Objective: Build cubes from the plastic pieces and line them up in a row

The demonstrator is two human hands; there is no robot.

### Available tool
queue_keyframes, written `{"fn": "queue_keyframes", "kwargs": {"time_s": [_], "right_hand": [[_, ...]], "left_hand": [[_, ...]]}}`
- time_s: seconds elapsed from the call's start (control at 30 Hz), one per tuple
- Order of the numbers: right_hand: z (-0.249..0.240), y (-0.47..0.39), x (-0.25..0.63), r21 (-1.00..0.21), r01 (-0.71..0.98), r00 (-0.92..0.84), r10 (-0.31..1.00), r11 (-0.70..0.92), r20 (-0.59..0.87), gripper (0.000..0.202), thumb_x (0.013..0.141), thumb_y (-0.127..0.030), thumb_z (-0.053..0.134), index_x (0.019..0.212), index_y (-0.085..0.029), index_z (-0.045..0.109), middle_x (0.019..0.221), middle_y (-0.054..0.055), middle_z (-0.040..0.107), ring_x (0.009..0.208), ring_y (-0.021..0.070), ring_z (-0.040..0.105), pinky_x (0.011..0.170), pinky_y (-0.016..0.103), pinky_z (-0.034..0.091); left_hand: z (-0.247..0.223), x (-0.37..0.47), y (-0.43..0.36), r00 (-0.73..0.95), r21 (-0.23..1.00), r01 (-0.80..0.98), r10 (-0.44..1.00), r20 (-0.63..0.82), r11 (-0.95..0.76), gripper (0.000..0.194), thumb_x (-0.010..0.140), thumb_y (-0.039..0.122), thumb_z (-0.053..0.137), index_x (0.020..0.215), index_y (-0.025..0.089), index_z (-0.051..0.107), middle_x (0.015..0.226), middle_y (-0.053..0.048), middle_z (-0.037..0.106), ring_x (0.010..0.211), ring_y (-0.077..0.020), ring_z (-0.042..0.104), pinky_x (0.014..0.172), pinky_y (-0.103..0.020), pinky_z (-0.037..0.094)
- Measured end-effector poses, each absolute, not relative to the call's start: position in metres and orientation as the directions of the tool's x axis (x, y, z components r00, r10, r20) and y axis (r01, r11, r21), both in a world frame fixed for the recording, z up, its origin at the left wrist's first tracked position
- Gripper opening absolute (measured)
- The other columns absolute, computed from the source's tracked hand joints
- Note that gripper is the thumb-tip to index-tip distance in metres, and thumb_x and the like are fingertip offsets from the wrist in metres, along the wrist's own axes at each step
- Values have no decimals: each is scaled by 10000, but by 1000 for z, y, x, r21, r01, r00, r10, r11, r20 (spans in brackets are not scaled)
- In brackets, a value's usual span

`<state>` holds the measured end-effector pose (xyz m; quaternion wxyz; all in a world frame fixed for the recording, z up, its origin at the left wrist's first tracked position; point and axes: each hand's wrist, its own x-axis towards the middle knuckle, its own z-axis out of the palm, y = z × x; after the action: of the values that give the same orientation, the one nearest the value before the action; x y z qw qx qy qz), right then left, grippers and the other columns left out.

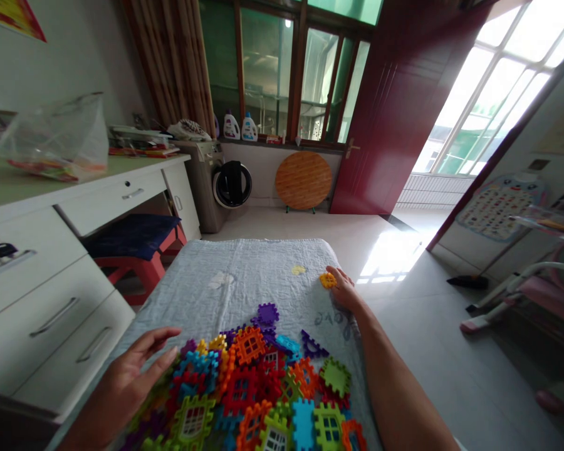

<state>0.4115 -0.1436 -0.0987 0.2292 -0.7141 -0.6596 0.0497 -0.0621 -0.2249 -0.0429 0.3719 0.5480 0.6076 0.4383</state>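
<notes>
A pile of colourful interlocking plastic pieces (239,388) lies on the cloth-covered table (254,263), nearest the camera. My left hand (134,369) is at the pile's left side, fingers apart, with nothing in it. Over at the table's right edge, my right hand (342,288) holds a yellow-orange window piece (328,280) by its fingertips, apart from the pile. A purple piece (267,313) lies at the far side of the pile, and a purple triangle (314,345) is at its right.
Left of the table stand a white desk (51,250) and a red stool with a dark top (131,237). A washing machine (207,188) and round wooden tabletop (303,180) are at the back. A pink-seated chair (545,291) is at the right.
</notes>
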Motion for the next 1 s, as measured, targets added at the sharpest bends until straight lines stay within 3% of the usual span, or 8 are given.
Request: {"fn": "queue_keyframes", "kwargs": {"time_s": [0.13, 0.27, 0.4, 0.57, 0.83, 1.0], "right_hand": [[-100, -141, 410, -379, 925, 95, 970, -3, 223, 677, 694, -71, 423, 1348, -247, 422, 1339, 46, 527, 1309, 216, 364, 1085, 434, 241], [-98, -140, 410, -429, 902, 53, 969, 58, 241, 700, 693, -71, 437, 1376, -209, 372, 1298, 66, 560, 1220, 197, 465, 1038, 376, 326], [-93, -141, 406, -449, 885, 1, 963, 125, 271, 717, 697, -65, 429, 1393, -213, 340, 1318, 55, 546, 1250, 179, 439, 1054, 366, 317], [-92, -143, 403, -398, 915, 32, 968, 72, 248, 724, 660, -19, 401, 1350, -237, 414, 1345, 34, 524, 1324, 178, 350, 1089, 395, 263], [-91, -142, 403, -413, 906, -9, 979, 95, 205, 706, 661, -58, 433, 1351, -210, 411, 1276, 54, 565, 1214, 198, 444, 1046, 357, 303], [-92, -140, 404, -417, 906, 56, 955, 74, 291, 723, 663, -111, 486, 1372, -190, 367, 1255, 73, 554, 1146, 224, 468, 1007, 372, 342]], "left_hand": [[-20, -58, -215, 110, 750, 632, 980, 163, -196, 426, 609, 499, 711, 981, 293, 681, 1130, -29, 647, 1116, -298, 549, 993, -343, 420], [-4, -52, -189, 182, 638, 708, 951, 250, -303, 412, 665, 524, 641, 992, 276, 669, 1138, -35, 640, 1096, -289, 564, 997, -348, 408], [-17, -54, -159, 68, 716, 662, 970, 235, -220, 425, 654, 523, 635, 952, 221, 663, 1075, -70, 668, 1053, -291, 589, 989, -382, 421], [-54, -60, -148, -49, 895, 427, 985, 163, -127, 472, 685, 519, 620, 1003, 171, 628, 1026, -90, 684, 983, -258, 630, 897, -353, 496], [-73, -66, -153, 24, 916, 394, 997, 71, -75, 481, 619, 550, 690, 933, 185, 673, 992, -88, 711, 996, -274, 638, 915, -370, 493], [-69, -65, -154, 29, 924, 378, 998, 57, -64, 489, 606, 552, 703, 932, 189, 681, 987, -88, 713, 996, -280, 636, 925, -382, 488]]}}
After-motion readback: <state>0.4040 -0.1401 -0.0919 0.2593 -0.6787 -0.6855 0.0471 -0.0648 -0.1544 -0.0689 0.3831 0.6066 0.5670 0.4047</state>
